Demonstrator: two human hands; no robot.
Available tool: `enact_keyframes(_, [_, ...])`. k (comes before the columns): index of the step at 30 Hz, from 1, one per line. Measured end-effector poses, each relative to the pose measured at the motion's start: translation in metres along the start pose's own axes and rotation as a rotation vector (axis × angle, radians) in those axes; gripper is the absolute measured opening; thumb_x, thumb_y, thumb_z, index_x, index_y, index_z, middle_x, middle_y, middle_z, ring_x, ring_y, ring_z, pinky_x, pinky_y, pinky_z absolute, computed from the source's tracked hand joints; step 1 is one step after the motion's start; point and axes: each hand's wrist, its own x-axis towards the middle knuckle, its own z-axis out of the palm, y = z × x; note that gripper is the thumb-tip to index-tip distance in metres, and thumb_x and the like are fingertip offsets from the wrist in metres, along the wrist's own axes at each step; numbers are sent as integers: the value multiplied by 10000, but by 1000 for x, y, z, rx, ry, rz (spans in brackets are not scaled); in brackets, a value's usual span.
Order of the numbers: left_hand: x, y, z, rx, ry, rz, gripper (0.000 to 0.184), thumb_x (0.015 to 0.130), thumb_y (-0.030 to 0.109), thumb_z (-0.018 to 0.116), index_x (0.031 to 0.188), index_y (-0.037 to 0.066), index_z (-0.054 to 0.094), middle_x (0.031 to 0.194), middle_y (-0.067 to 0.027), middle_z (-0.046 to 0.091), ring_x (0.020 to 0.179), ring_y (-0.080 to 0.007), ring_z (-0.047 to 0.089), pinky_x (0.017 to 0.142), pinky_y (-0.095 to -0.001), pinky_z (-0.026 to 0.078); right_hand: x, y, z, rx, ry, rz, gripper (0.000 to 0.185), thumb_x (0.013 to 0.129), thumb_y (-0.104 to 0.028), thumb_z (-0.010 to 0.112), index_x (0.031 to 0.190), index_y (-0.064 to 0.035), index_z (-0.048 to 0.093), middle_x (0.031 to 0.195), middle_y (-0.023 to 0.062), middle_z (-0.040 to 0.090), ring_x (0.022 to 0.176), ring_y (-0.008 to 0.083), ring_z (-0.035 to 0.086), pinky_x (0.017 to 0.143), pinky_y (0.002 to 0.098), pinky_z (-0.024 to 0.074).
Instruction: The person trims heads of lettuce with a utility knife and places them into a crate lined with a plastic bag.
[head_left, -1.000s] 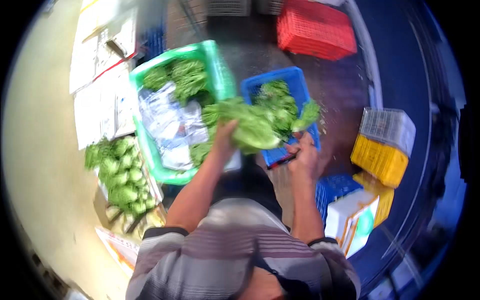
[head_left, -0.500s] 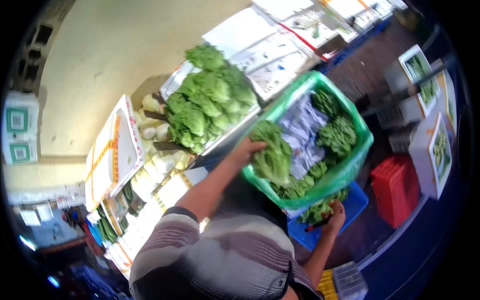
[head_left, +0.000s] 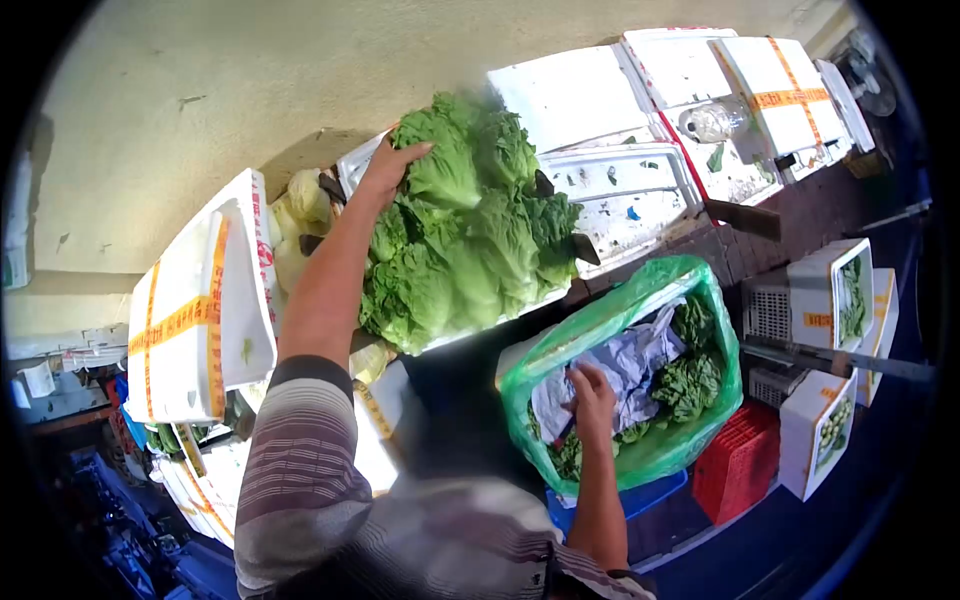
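Observation:
My left hand [head_left: 392,170] is on a lettuce head [head_left: 440,155] at the back left of a pile of green lettuce [head_left: 450,260] in a white foam box, its thumb and fingers against the leaves. Over the basket lined with green plastic [head_left: 530,385], my right hand [head_left: 592,395] has its fingers curled, with a dark and red tool [head_left: 566,432] partly visible below them. Crumpled greyish paper [head_left: 640,365] and dark leafy greens [head_left: 690,385] lie inside this basket.
White foam boxes [head_left: 620,190] line the wall to the right of the lettuce. An upright foam lid [head_left: 190,310] is at left. A blue crate [head_left: 640,497] lies partly under the green-lined basket, beside a red crate [head_left: 738,465]. More boxes [head_left: 818,435] stand at right.
The view has turned toward the wall. My left hand has moved with its lettuce from the green-lined basket to the pile. My right hand has moved from the blue crate to over the green-lined basket.

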Motion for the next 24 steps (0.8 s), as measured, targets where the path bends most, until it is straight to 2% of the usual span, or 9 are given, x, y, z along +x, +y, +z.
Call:
enact_keyframes(3, [30,0,15,182,53,-109,800,791,201,820,1430,14,376,1304,-194,580,1180,-282,589,1009,-422,498,65,-1,50,13,-8,-58,483,902,-253,703,1280,8,557,998,71,626,517,85,476,506,285,497])
enact_keyframes(4, [47,-16,10,99,-75,-97,827,793,229,820,1447,12,361,1342,-209,552,1232,-300,551,1065,-430,449,77,-14,68,54,-50,-67,515,902,-263,713,1305,3,534,994,80,617,513,83,477,496,278,493])
enact_keyframes(10, [75,-43,32,339,-11,-204,931,792,268,816,1504,-16,286,1446,-245,455,1351,-326,444,1130,-401,372,129,-26,125,55,-147,-95,658,903,-311,721,1332,99,436,826,29,562,496,67,501,468,242,478])
enact_keyframes(12, [90,-55,25,301,-111,-187,932,788,270,821,1497,-29,295,1454,-234,459,1338,-322,465,1121,-396,386,134,-23,135,59,-143,-92,699,904,-314,721,1369,99,402,774,20,552,514,63,504,470,242,482])
enact_keyframes(13, [89,-55,26,289,-115,-188,927,788,268,822,1494,-30,301,1453,-229,464,1334,-322,471,1122,-398,387,129,-32,141,91,-147,-60,556,903,-299,716,1249,75,493,752,16,544,525,63,502,503,259,504])
enact_keyframes(17, [75,-41,34,233,-132,-226,907,787,257,825,1488,-25,324,1442,-216,482,1321,-324,487,1134,-400,380,132,-27,145,44,-174,-88,308,901,-273,706,931,-19,535,728,15,533,513,75,490,570,292,529])
enact_keyframes(22, [62,-58,47,264,-110,-310,867,808,250,811,1488,-5,338,1394,-200,532,1303,-305,505,1106,-395,407,125,1,120,117,-189,-5,251,925,-218,677,997,-40,516,766,57,624,469,88,491,548,294,532])
enact_keyframes(23, [62,-72,43,172,-166,-117,826,816,247,803,1465,-22,369,1354,-188,562,1263,-289,530,1078,-392,424,125,8,113,180,-174,27,239,926,-208,679,1010,-57,513,792,69,645,463,91,493,546,304,542])
enact_keyframes(24, [64,-78,43,209,-171,-102,816,816,252,803,1457,-24,381,1346,-186,565,1241,-285,543,1069,-388,431,124,8,111,241,-160,60,231,926,-198,681,1022,-74,511,818,82,665,457,93,495,543,314,552])
